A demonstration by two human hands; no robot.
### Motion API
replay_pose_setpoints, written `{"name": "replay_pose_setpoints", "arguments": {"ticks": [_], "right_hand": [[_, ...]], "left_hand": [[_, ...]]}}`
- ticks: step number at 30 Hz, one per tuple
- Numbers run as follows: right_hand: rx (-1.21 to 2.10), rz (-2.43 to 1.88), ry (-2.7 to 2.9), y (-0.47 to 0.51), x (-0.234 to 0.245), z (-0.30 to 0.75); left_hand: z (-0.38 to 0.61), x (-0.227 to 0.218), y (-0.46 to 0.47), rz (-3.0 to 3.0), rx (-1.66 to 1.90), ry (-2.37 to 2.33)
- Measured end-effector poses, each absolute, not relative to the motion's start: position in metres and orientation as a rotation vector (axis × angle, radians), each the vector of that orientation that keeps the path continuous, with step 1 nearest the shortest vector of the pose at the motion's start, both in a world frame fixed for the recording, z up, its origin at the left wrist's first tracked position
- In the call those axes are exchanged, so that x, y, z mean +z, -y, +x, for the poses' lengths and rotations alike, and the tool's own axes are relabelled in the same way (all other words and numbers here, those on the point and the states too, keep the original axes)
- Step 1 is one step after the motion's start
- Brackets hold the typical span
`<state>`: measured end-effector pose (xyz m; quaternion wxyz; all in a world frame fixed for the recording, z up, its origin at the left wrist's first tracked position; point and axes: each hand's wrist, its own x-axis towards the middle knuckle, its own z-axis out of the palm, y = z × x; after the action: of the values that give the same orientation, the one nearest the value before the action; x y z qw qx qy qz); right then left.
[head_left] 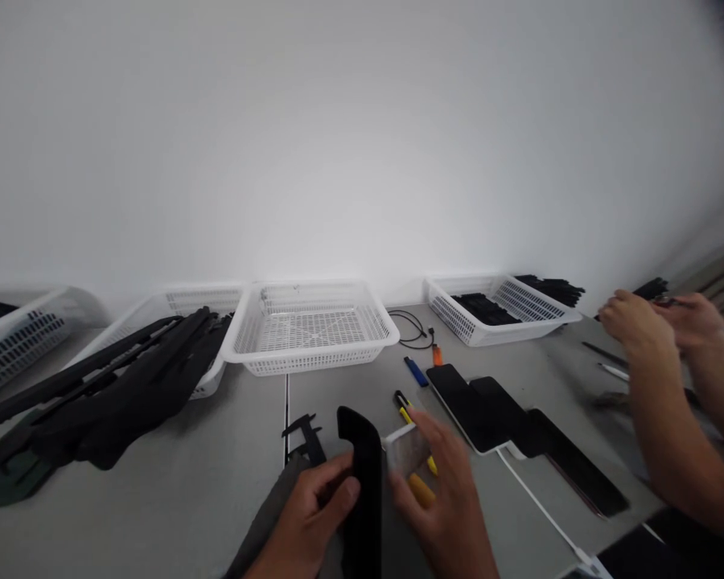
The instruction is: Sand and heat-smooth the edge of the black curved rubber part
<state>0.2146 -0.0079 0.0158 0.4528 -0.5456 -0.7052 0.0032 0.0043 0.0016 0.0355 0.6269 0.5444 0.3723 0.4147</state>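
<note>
My left hand (317, 519) grips a long black strip (365, 474) with a bent upper end, the thumb and fingers closed on its left side. Just right of the strip, my right hand (450, 494) holds a small whitish rectangular piece (407, 450) between thumb and fingers; its exact kind is unclear. The piece is close to the strip's edge, and I cannot tell whether they touch. Partly hidden behind my right hand lie a yellow-and-black tool (403, 400) and a yellow-orange handle (421, 489). Beyond my left hand lies a dark caliper (310, 442).
A white basket (314, 359) stands by the wall, left of a basket (488, 334) with black parts. Long black parts (133, 386) jut from another basket at left. Phones (467, 410), a blue item (416, 371) and a white cable (540, 503) lie rightward. A co-worker's hands (639, 322) work at far right.
</note>
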Motion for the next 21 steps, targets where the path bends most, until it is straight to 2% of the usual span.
{"name": "replay_pose_setpoints", "arguments": {"ticks": [3,7,13,21], "right_hand": [[0.137,-1.423,1.648,0.009,0.019,0.222],[0.305,-1.152,1.578,0.026,0.022,0.212],[0.139,-1.011,1.96,0.023,0.021,0.205],[0.172,-1.098,2.077,0.004,0.046,0.224]], "left_hand": [[0.005,0.035,-0.002,1.2,0.942,-0.833],[0.005,0.028,-0.003,1.136,0.949,-0.816],[0.003,0.02,-0.002,1.109,0.992,-0.9],[0.004,0.032,-0.002,1.241,0.948,-0.834]]}}
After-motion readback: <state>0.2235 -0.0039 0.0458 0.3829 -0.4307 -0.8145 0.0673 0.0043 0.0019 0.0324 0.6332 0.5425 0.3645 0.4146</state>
